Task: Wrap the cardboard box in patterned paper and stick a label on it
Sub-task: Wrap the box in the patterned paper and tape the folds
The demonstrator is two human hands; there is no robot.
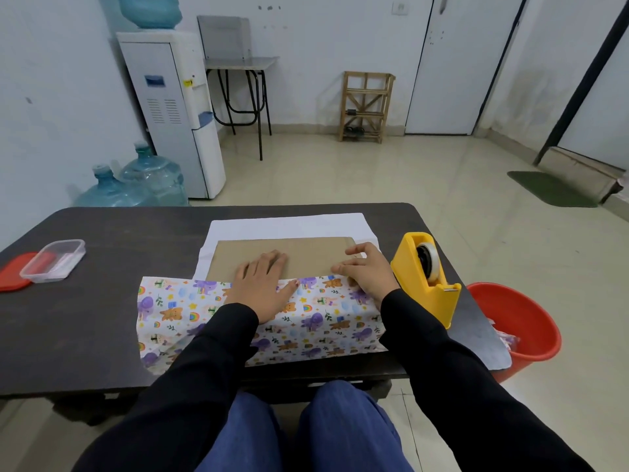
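Plastic tub (51, 260) far left on counter (102, 318). Flat cardboard box (306, 253) mid-counter on paper (323, 321), near flap folded onto its front edge. Left hand (262, 287) flat, fingers straight, pressing flap; right hand (366, 274) likewise unclenched, holding flap edge down. Paper looks thin, light, slippery, likely tears; take by edges. Tape dispenser (427, 277) right.

This looks like a plain small office or back room. A tall white water dispenser (177, 110) stands by spare blue plastic water jugs (149, 178) on a pale tiled floor (374, 178). There is also a small bamboo rack (366, 107), a white door (452, 63) and a dark wooden desk (85, 318).
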